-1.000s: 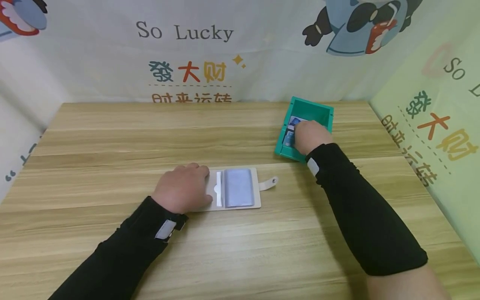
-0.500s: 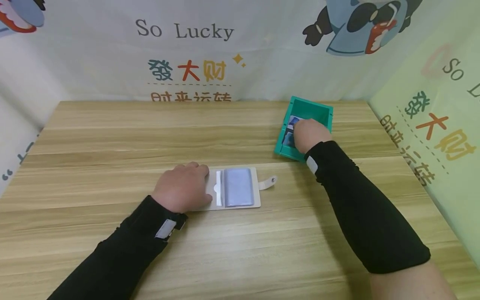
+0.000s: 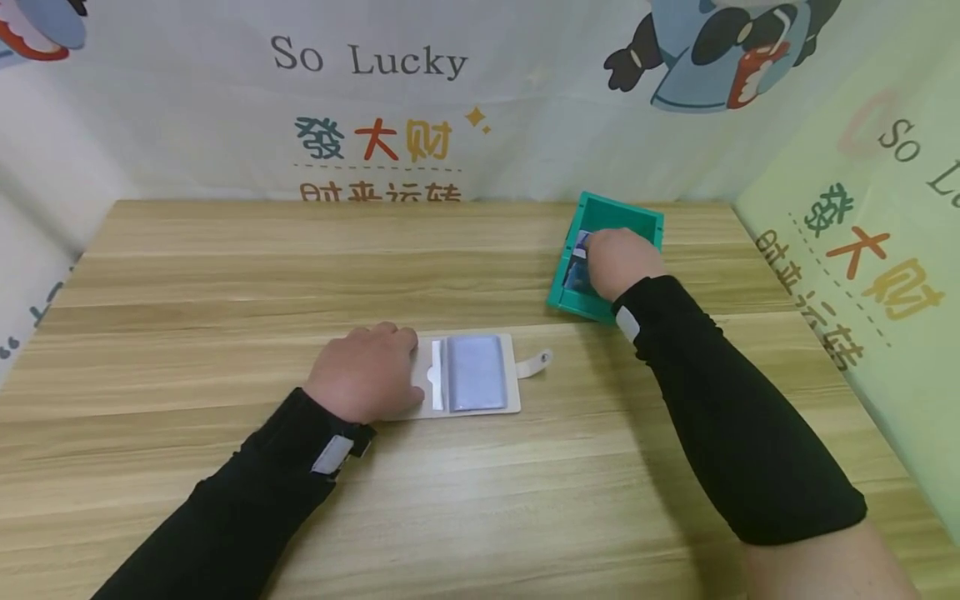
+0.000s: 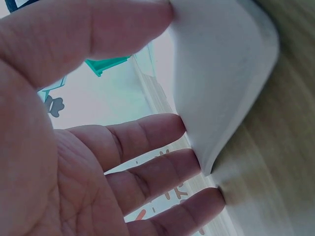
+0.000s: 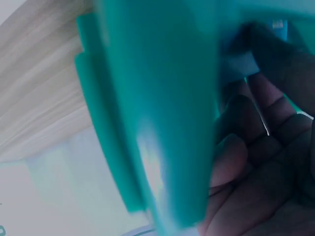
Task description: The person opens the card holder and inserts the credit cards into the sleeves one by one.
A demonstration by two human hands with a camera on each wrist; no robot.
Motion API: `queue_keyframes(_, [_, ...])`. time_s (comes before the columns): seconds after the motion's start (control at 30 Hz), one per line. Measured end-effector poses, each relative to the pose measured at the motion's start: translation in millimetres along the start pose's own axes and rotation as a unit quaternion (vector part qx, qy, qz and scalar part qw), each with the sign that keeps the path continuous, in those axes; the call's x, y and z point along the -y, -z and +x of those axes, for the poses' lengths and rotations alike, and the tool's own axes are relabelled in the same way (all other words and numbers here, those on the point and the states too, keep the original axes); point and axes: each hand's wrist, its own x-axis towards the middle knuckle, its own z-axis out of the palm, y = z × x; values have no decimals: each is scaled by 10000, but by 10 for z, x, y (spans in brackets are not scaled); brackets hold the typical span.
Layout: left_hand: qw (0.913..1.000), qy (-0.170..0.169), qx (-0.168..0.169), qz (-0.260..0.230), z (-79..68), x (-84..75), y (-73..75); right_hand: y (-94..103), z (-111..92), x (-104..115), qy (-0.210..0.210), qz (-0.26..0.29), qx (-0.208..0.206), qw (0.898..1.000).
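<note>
A white card holder with a clear sleeve lies unfolded in the middle of the wooden table, its snap strap pointing right. My left hand rests over its left half. The left wrist view shows spread fingers and the thumb pressing the white cover, the lowest fingertip at the table beside it. At the back right my right hand reaches into a teal box. There it pinches a bluish printed card, partly hidden by the hand. In the right wrist view the box wall hides some fingers.
Light wooden table spans both hands. A printed cloth hangs along the table's back edge, close behind the teal box, and another panel stands along the right side.
My right hand has risen slightly inside the teal box, and the visible part of the card looks darker and narrower. The left hand and card holder stay in place.
</note>
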Motion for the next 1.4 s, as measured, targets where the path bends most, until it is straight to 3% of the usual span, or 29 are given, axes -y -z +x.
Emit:
queue_keyframes(0.17, [10000,9,-27,-20,5,10,6,148,-57,-31,189,514,33,9985])
queue_keyframes(0.43, [9998,125,-93,-136,-19,19,20,376,-231,-84,39,1265,-50,9919])
queue_keyframes(0.6, [9991,204,-280,-230,-34,0,44,529,-367,-25,-143,1588,-143,9871])
queue_keyframes(0.73, [9988,146,-364,-297,-35,-13,59,558,-441,67,1,1880,-378,9814])
queue_keyframes(1.07, [9911,137,-841,-1021,4,-72,74,487,-542,352,589,3142,-604,9456])
queue_keyframes(1.4, [9717,215,-1045,-2108,19,-156,106,331,-614,612,721,4077,-481,9090])
